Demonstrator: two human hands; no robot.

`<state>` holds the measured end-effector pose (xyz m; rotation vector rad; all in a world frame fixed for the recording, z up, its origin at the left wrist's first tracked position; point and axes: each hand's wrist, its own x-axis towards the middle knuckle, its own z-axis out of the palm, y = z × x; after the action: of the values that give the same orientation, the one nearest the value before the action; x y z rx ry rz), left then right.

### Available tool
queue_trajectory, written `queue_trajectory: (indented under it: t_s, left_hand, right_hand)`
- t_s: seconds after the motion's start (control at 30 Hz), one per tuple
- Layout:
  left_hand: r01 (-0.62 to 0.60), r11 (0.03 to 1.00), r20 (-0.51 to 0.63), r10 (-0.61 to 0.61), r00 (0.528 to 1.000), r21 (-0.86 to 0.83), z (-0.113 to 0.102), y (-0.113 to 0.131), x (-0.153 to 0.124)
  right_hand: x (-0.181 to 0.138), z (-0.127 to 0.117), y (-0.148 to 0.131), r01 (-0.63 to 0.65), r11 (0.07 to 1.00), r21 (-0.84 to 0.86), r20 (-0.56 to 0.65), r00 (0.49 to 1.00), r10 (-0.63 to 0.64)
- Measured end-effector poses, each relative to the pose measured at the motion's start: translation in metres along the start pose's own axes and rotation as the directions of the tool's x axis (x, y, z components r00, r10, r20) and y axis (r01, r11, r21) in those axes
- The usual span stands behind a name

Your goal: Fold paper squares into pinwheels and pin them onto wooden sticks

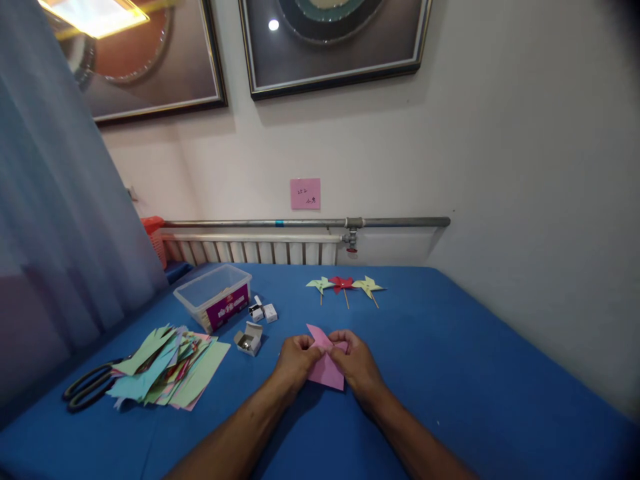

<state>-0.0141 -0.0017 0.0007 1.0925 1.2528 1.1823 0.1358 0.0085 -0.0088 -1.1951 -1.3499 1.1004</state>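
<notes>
Both of my hands meet over a pink paper piece (326,369) lying on the blue table (450,360). My left hand (296,361) pinches its left side, fingers closed on the paper. My right hand (356,362) grips the right side, fingers curled on a folded corner near the middle. A pointed flap of the pink paper sticks up beyond my fingers. Three finished paper pinwheels on sticks, pale green (321,285), red (342,284) and yellow (367,286), lie in a row farther back.
A pile of coloured paper sheets (167,367) lies at the left, with black scissors (87,385) beside it. A clear plastic box (213,294) and small white boxes (249,339) sit behind. A radiator, a pipe and a curtain border the table.
</notes>
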Motion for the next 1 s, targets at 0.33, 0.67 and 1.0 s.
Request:
queue_trajectory:
  t_s: [0.33,0.67,1.0]
  left_hand:
    - [0.029,0.996,-0.003,-0.030,1.000,-0.088,0.000,0.003,-0.001]
    - [-0.027,0.997,0.016,0.028,0.999,-0.069,0.000,-0.001,0.001]
    - [-0.070,0.997,-0.024,0.070,0.997,0.030,0.003,-0.011,0.004]
  right_hand:
    - [-0.003,0.001,-0.002,-0.012,1.000,0.001,0.027,1.000,0.012]
    - [-0.002,0.002,-0.003,-0.028,0.999,0.017,0.040,0.999,0.028]
    - [-0.002,0.003,-0.002,-0.020,1.000,0.008,0.030,0.999,0.019]
